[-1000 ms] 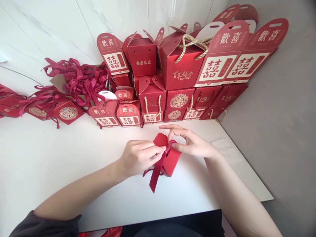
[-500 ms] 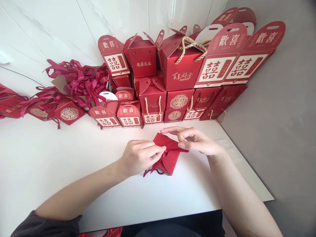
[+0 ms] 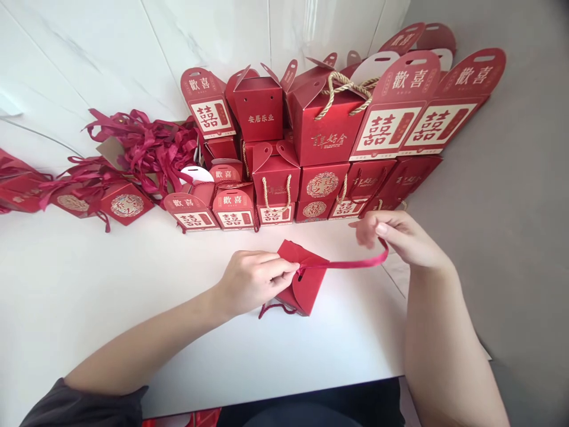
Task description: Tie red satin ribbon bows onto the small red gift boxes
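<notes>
A small red gift box (image 3: 312, 289) sits on the white table, its curved top flaps folded in. From its top a dark pink ribbon (image 3: 351, 264) runs out to the right. My left hand (image 3: 258, 277) pinches the ribbon close against the box top; its fingers cover that spot. Up and to the right, my right hand (image 3: 393, 234) grips the far end of the ribbon between thumb and fingers, holding it stretched with a slight sag. A dark red cord (image 3: 279, 308) shows at the near left side of the box.
Red boxes (image 3: 331, 127) stand stacked along the back wall, some with gold rope handles. Left of them lies a heap of pink ribbons (image 3: 151, 142), with more ribboned boxes (image 3: 127, 204). A grey wall (image 3: 524, 196) bounds the right side of the white table (image 3: 200, 362).
My right hand has moved right and slightly up, drawing the ribbon out straight from the box. My left hand stays at the box top.
</notes>
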Demonstrator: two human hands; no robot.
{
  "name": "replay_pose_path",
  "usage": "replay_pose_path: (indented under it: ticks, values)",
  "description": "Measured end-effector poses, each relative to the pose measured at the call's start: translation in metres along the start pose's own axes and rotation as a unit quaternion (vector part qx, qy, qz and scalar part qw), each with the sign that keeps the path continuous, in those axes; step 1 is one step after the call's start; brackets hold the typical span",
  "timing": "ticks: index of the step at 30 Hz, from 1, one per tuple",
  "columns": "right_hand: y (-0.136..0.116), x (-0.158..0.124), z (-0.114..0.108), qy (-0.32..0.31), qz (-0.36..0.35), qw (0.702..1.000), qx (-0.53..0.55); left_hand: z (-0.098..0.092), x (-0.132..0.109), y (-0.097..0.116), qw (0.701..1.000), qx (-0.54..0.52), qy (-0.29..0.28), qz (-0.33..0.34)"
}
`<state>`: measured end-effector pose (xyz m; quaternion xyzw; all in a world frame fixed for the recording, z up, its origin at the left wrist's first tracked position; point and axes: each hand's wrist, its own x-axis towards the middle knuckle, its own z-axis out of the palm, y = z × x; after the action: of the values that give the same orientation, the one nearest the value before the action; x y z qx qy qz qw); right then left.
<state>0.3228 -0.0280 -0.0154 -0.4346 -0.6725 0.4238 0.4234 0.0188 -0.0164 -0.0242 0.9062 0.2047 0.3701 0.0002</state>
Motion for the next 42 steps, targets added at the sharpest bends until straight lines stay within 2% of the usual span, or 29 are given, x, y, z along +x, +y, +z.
replay_pose_path:
  ticks: [2, 4, 7, 12, 19, 24, 26, 28, 30, 32, 34, 37, 42]
  values:
    - [-0.006, 0.003, 0.007, 0.007, 0.016, 0.997, -0.078, -0.001, 0.000, 0.000, 1.000, 0.006, -0.002, 0.006]
    - [-0.012, 0.008, 0.023, -0.018, 0.008, 0.994, -0.106, -0.001, 0.000, 0.000, 1.000, 0.019, 0.001, 0.016]
    - [-0.018, 0.015, 0.049, -0.108, -0.016, 0.992, -0.067, -0.001, -0.001, -0.001, 0.999, 0.042, 0.009, 0.028]
    - [-0.019, 0.018, 0.074, -0.181, -0.018, 0.983, -0.019, 0.000, -0.003, -0.002, 0.994, 0.081, 0.025, 0.069]
    - [-0.018, 0.018, 0.068, -0.232, 0.027, 0.972, 0.025, -0.002, -0.004, -0.002, 0.994, 0.082, 0.013, 0.071]
    - [-0.012, 0.017, 0.061, -0.193, 0.067, 0.978, 0.044, -0.002, -0.003, 0.000, 0.995, 0.075, 0.009, 0.058]
    - [-0.010, 0.018, 0.060, -0.187, 0.075, 0.978, 0.060, -0.005, -0.001, 0.002, 0.999, 0.049, -0.011, 0.022]
    - [-0.009, 0.018, 0.060, -0.192, 0.083, 0.976, 0.067, -0.011, 0.003, 0.002, 0.997, -0.009, -0.061, -0.055]
    - [-0.010, 0.019, 0.059, -0.199, 0.088, 0.974, 0.066, -0.019, 0.009, 0.000, 0.974, -0.095, -0.136, -0.152]
    - [-0.010, 0.019, 0.058, -0.203, 0.088, 0.974, 0.058, -0.027, 0.015, -0.004, 0.931, -0.183, -0.212, -0.236]
    - [-0.011, 0.018, 0.057, -0.204, 0.087, 0.974, 0.053, -0.034, 0.020, -0.010, 0.884, -0.254, -0.263, -0.291]
    - [-0.011, 0.018, 0.055, -0.203, 0.087, 0.974, 0.047, -0.037, 0.023, -0.020, 0.841, -0.309, -0.297, -0.330]
    - [-0.011, 0.016, 0.052, -0.203, 0.091, 0.974, 0.034, -0.036, 0.021, -0.034, 0.825, -0.329, -0.331, -0.318]
